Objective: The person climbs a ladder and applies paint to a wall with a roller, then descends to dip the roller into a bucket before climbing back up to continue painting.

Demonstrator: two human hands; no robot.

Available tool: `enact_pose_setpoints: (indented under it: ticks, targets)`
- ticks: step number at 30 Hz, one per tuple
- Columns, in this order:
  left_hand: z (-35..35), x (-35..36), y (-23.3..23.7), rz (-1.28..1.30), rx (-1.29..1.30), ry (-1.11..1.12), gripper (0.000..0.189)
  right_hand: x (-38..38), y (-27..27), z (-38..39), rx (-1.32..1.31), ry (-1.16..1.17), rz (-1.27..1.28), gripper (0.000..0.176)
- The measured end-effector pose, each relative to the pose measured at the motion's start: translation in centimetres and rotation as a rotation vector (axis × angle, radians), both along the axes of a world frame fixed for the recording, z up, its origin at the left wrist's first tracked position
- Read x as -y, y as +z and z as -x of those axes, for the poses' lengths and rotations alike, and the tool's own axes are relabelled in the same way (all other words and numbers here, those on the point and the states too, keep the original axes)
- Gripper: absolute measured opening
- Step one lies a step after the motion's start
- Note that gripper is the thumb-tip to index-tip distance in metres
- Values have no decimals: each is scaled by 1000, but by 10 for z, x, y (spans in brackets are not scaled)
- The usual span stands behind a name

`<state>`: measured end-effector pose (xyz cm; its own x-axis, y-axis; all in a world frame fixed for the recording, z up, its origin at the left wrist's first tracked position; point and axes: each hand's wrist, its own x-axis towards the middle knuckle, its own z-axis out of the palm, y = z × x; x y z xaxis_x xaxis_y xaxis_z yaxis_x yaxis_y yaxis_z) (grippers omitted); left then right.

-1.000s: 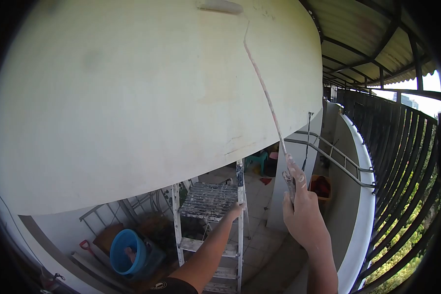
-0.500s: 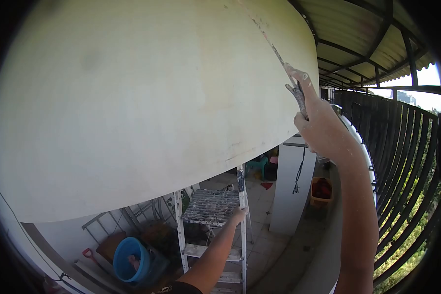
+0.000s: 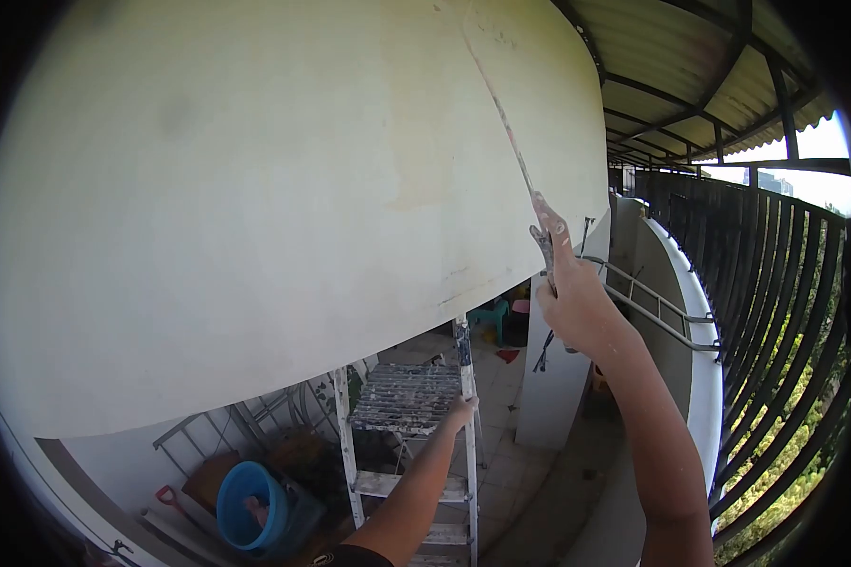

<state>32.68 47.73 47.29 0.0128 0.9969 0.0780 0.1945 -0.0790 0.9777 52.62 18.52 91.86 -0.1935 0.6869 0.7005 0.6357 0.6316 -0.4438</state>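
Clenching the paint-spattered pole, the right hand slants it up the wall; the left hand grasps the ladder near a bucket.

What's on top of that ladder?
Only the left hand, holding the ladder at its paint-spattered top, by the right rail. Its palm covers that corner, so anything beneath is hidden.

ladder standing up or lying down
Standing upright. The ladder's side rails run vertically, its paint-spattered top platform sits level above the steps, and the left hand grips the top of one rail.
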Motion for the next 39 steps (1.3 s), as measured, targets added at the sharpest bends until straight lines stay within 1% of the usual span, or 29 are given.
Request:
enact_pose_setpoints:
  ticks: [2,4,7,10,13,16,20,23,26,28,30,31,34,37,39]
  targets:
    - [1,-3,-3,-23,-3,-5,43,3,40,3,2,-51,83,82]
    - [1,-12,-17,-32,37,12,42,-2,69,9,-2,-37,81,82]
    - [1,-12,-22,-72,99,-13,38,-9,99,19,-12,-34,35,81]
    - [1,-11,-21,-98,77,-2,36,-18,115,24,-34,-21,0,81]
    - [3,-1,-9,-12,-12,-64,36,-23,121,23,-35,-22,-2,81]
    - [1,-3,-13,-77,85,-34,36,-28,130,22,-32,-51,-40,79]
    - [2,-8,-21,-64,62,-34,36,-33,133,25,-46,-62,-39,78]
    - [2,0,-10,-32,51,-41,38,-42,137,23,-59,-68,-59,78]
    - [2,-4,-15,-40,65,-27,39,-38,136,21,-31,-82,-54,79]
    - [2,0,-11,-17,66,-34,39,-34,123,20,-30,-87,-13,80]
    - [1,1,-9,-29,54,-31,38,-37,95,18,-62,-81,47,84]
    - [2,1,-10,-35,47,-29,38,-49,75,15,-58,-74,-45,83]
    - [3,1,-8,15,58,-66,38,-65,34,4,-12,-145,-104,81]
    - [0,9,-2,-19,41,-8,36,-74,30,1,13,-141,-207,79]
    - [0,15,4,-62,22,-11,37,-77,47,2,-10,-113,-218,79]
